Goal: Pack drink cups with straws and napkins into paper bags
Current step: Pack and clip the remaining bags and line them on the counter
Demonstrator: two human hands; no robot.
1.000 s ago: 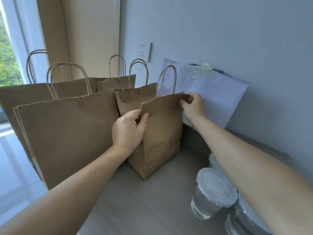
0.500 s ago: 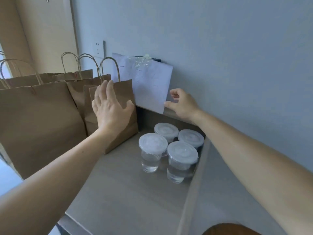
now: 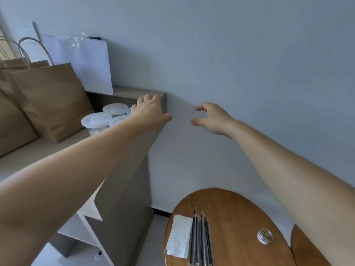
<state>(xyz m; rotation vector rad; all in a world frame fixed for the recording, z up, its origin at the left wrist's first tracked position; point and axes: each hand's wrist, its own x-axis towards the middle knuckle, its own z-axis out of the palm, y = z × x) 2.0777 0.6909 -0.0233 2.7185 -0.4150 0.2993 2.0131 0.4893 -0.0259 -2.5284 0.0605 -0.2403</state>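
Cups (image 3: 96,120): clear, white-lidded, clustered on the grey counter (image 3: 48,148) just right of the nearest paper bag, partly hidden behind the left forearm
Paper bags (image 3: 51,100): brown, upright, handles up, in a row along the counter's left part
Left hand (image 3: 148,110): stretched out over the counter's right end, above the cups, fingers spread and relaxed, holding nothing; whether it touches the ledge cannot be told
Right hand (image 3: 211,118): in the air before the wall, well clear of the counter, fingers loosely curled, holding nothing
Napkins (image 3: 179,236): white stack on the round wooden table (image 3: 230,212), low and right of the counter
Straws (image 3: 200,240): dark bundle lying just right of the napkins, touching them
Wall sheet (image 3: 90,64): white paper taped up behind the bags
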